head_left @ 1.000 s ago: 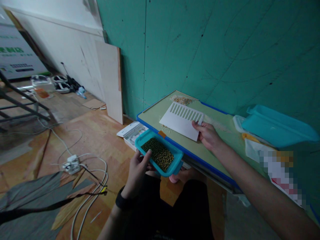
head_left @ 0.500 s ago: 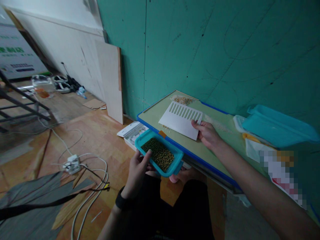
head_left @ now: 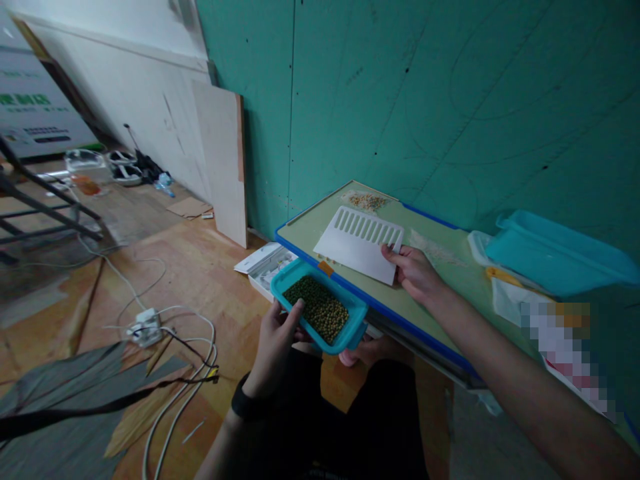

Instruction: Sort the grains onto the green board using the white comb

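My left hand (head_left: 275,340) grips a small teal tray (head_left: 287,277) filled with green beans (head_left: 316,309), held just below the table's blue front edge (head_left: 350,283). My right hand (head_left: 413,272) pinches the near right corner of a white slotted scraper card (head_left: 357,245), which lies flat on the green tabletop (head_left: 430,280). A small pile of pale grains (head_left: 367,200) sits at the table's far left corner, beyond the card. A thin scatter of grains (head_left: 433,248) lies to the right of the card.
A teal lidded container (head_left: 555,250) and white papers (head_left: 510,297) lie at the table's right. A white box (head_left: 265,263) sits on the floor under the table's left end. Cables and a power strip (head_left: 145,327) cross the wooden floor at left. A board (head_left: 220,160) leans on the wall.
The white card has slid slightly left and toward the table's front edge under my right hand. The tray in my left hand has stayed in place.
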Tool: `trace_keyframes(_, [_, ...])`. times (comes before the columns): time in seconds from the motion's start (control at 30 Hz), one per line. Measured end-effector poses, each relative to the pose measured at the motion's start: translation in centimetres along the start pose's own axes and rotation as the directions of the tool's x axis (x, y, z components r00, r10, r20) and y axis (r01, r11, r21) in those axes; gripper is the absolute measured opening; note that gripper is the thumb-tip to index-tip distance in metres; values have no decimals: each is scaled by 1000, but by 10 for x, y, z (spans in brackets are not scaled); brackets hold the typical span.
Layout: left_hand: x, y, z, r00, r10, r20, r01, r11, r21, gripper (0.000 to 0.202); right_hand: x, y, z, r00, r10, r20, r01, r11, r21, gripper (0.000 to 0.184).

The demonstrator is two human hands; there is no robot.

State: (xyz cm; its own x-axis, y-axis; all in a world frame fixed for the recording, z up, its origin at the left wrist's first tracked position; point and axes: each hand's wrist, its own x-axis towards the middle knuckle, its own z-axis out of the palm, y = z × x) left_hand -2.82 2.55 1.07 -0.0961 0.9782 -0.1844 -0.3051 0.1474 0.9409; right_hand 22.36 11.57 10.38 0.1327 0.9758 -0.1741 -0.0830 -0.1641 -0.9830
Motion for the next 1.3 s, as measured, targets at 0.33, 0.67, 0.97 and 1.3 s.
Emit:
trace_keyframes(0.33, [1,-2,0,1000,-16,-13,16,1000,-15,53,-10,3,4,1000,14,13,-14,1000,24,58])
trace_keyframes(0.67, [-1,1,2,1000,-14,-11,13,1000,-19,51,-18,4,3,1000,8,21,-9,1000,27,57])
trace_keyframes(0.97, [0,1,2,1000,-12,-7,12,1000,-8,52,-17,1,8,999,33,-4,-33,999,13,61])
trace_keyframes(1.3, [2,-4,1,1000,5,-9,-5,1000,-14,52,-22,2,6,1000,20,20,-21,1000,5,59])
